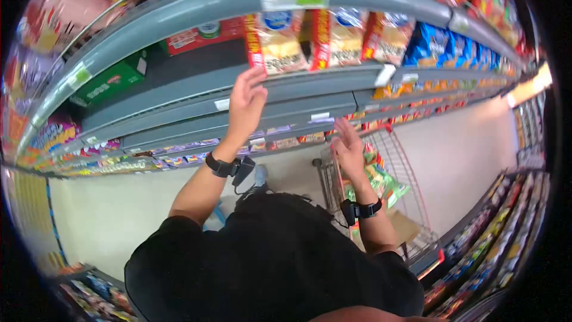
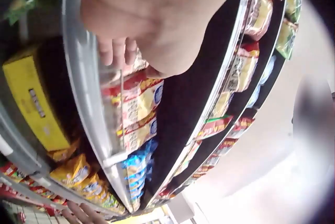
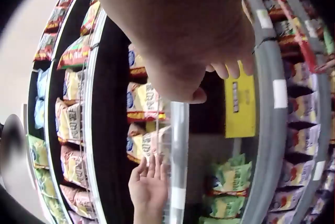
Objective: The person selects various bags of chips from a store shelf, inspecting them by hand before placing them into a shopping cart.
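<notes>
My left hand (image 1: 245,102) reaches up to a grey store shelf (image 1: 196,98), its fingers nearly straight. Its fingertips are right at the lower corner of a red and cream snack bag (image 1: 280,45), the leftmost of several alike standing in a row. From the right wrist view, the left hand (image 3: 149,190) shows its palm, fingertips overlapping a bag (image 3: 144,145). My right hand (image 1: 350,150) is lower and to the right, over a shopping cart (image 1: 411,170), fingers extended and holding nothing. Green snack bags (image 1: 381,182) lie in the cart beneath it.
Blue snack bags (image 1: 444,48) stand right of the red and cream ones. A dark green box (image 1: 113,80) sits at the shelf's left. A rounded grey shelf edge (image 1: 208,6) runs above the hands. Another stocked shelf (image 1: 494,226) lies at the lower right.
</notes>
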`<state>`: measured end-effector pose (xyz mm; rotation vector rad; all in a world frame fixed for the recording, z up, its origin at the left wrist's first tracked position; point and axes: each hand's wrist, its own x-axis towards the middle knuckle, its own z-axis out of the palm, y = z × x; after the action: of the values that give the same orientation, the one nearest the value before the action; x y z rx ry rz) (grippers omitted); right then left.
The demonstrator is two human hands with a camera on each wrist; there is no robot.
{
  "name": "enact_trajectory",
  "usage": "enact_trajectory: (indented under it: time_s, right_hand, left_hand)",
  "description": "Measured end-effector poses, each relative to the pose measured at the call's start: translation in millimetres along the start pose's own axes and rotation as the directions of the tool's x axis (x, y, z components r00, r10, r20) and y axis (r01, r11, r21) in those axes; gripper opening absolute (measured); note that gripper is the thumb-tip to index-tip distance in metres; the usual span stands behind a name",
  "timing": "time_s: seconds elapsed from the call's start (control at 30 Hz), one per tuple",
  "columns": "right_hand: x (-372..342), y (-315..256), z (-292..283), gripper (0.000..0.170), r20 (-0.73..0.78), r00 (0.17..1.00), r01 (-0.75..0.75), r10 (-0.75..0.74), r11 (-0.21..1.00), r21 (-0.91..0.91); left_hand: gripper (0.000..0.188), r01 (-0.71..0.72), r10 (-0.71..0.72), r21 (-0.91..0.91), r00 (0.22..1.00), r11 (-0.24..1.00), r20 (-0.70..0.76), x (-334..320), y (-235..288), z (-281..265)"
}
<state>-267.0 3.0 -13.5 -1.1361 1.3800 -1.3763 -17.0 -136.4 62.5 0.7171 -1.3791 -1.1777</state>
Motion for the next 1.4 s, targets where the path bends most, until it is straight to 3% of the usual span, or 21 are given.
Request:
enact_trajectory:
  time_s: [0.07, 0.17, 0.33, 0.4, 0.47, 0.57, 0.67, 0.73, 0.83, 0.93, 0.97, 1.07, 1.1, 1.2, 1.23, 1.33, 1.37, 1.4]
  right_hand:
    - [39, -45, 36, 0.061, 0.072, 0.989, 0.124, -0.128, 0.991, 0.053]
    - [84, -96, 81, 0.06, 0.09, 0.962, 0.262, -0.259, 0.965, -0.023]
    - [125, -107, 125, 0.063, -0.008, 0.91, 0.409, -0.415, 0.9, -0.151]
    - [126, -108, 135, 0.065, -0.004, 0.91, 0.411, -0.414, 0.903, -0.124]
    - [124, -109, 138, 0.066, -0.006, 0.912, 0.407, -0.411, 0.905, -0.124]
    - [112, -118, 142, 0.068, -0.01, 0.932, 0.36, -0.361, 0.932, -0.044]
    - [101, -116, 139, 0.073, -0.039, 0.943, 0.332, -0.33, 0.943, 0.039]
    - [94, -110, 139, 0.074, -0.091, 0.943, 0.328, -0.32, 0.94, 0.092]
    - [86, -117, 145, 0.069, -0.005, 0.931, 0.364, -0.365, 0.927, 0.09]
    - [77, -108, 143, 0.063, 0.009, 0.952, 0.304, -0.306, 0.949, 0.082]
    - [71, -110, 142, 0.06, -0.018, 0.973, 0.229, -0.229, 0.97, 0.081]
    - [64, -95, 130, 0.06, -0.004, 0.957, 0.291, -0.291, 0.956, 0.031]
    - [58, -98, 128, 0.053, -0.017, 0.974, 0.225, -0.227, 0.97, -0.088]
    - [35, -115, 133, 0.044, -0.016, 0.972, 0.234, -0.235, 0.97, -0.062]
    - [31, -103, 120, 0.045, -0.012, 0.987, 0.158, -0.162, 0.975, -0.156]
    - [13, -108, 109, 0.052, 0.024, 0.985, 0.173, -0.172, 0.979, -0.108]
    - [5, -106, 104, 0.059, -0.011, 0.984, 0.177, -0.177, 0.983, -0.056]
    - [-1, -109, 102, 0.061, 0.02, 0.981, 0.194, -0.193, 0.981, -0.017]
  left_hand:
    - [0.048, -0.105, 0.112, 0.098, 0.991, 0.99, -0.071, 20, 12, -23]
    - [0.052, -0.103, 0.116, 0.134, 0.989, 0.986, -0.096, 44, 14, -43]
    - [0.074, -0.095, 0.098, 0.169, 0.995, 0.981, -0.012, 70, 0, -47]
    - [0.076, -0.08, 0.076, 0.183, 0.997, 0.98, 0.031, 78, -3, -45]
    - [0.077, -0.174, 0.169, 0.254, 0.985, 0.951, 0.044, 77, 7, -42]
    - [0.079, -0.058, 0.04, 0.162, 0.993, 0.985, 0.115, 71, 33, -49]
    - [0.081, -0.05, 0.042, 0.062, 0.99, 0.997, 0.132, 67, 28, -57]
    - [0.082, -0.208, 0.184, 0.168, 0.972, 0.964, 0.148, 67, 15, -61]
    - [0.082, -0.283, 0.224, 0.27, 0.947, 0.92, 0.23, 60, 14, -70]
    - [0.08, -0.223, 0.142, 0.199, 0.924, 0.954, 0.355, 58, 24, -76]
    - [0.077, -0.242, 0.172, 0.17, 0.922, 0.955, 0.347, 56, 27, -75]
    - [0.077, -0.447, 0.388, 0.094, 0.849, 0.889, 0.359, 54, 24, -75]
    - [0.076, -0.474, 0.414, 0.078, 0.828, 0.877, 0.378, 51, 29, -75]
    - [0.077, -0.509, 0.428, 0.084, 0.792, 0.857, 0.435, 37, 51, -74]
    - [0.079, -0.53, 0.445, 0.096, 0.785, 0.842, 0.431, 31, 59, -70]
    - [0.082, -0.454, 0.376, 0.081, 0.814, 0.888, 0.443, 14, 67, -59]
    - [0.083, -0.286, 0.211, 0.11, 0.872, 0.952, 0.441, 6, 71, -55]
    - [0.083, -0.176, 0.135, 0.056, 0.891, 0.983, 0.433, -1, 71, -50]
